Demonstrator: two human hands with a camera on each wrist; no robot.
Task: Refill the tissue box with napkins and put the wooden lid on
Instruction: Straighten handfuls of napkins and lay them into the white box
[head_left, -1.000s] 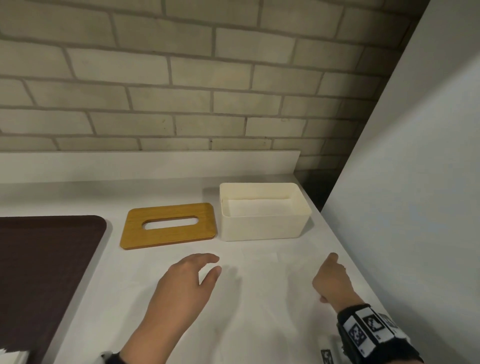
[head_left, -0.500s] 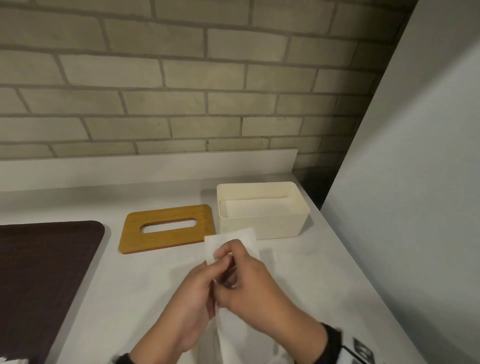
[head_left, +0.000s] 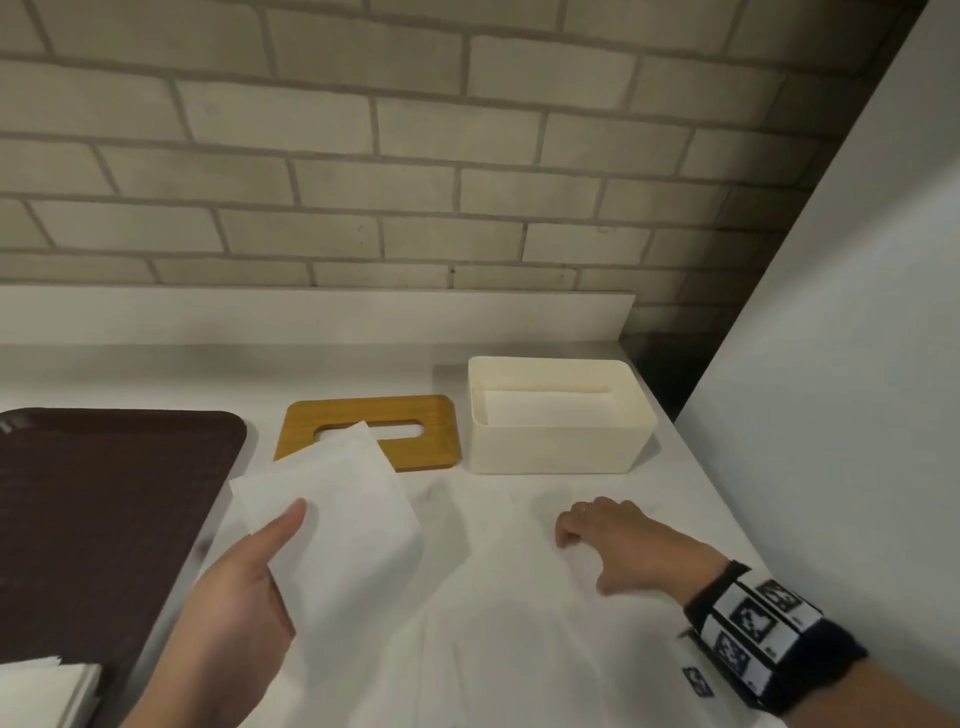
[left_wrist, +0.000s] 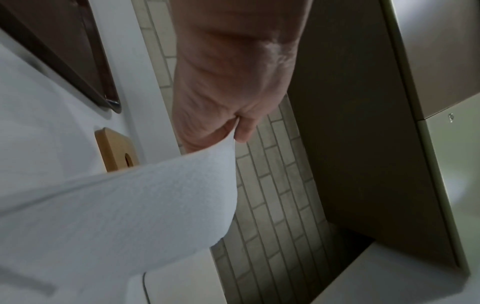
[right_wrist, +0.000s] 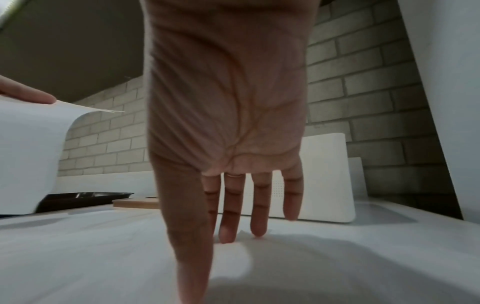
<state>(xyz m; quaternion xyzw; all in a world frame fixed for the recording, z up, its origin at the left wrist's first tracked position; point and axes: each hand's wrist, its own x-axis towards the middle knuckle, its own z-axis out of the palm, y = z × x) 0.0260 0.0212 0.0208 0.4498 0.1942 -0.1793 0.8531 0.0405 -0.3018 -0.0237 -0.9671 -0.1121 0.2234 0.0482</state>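
Note:
My left hand pinches a white napkin by its edge, thumb on top, lifted over the counter in front of the wooden lid. The left wrist view shows the same pinch on the curling napkin. The slotted lid lies flat, left of the cream tissue box, which is uncovered with white napkins low inside. My right hand rests with straight fingers on another napkin spread flat on the counter in front of the box.
A dark brown tray fills the left of the white counter. A stack of white napkins sits at the bottom left corner. A grey cabinet panel walls off the right side; a brick wall stands behind.
Half a second ago both hands held a napkin together at the centre. They have parted: the left carries a napkin to the left, the right has dropped onto the counter.

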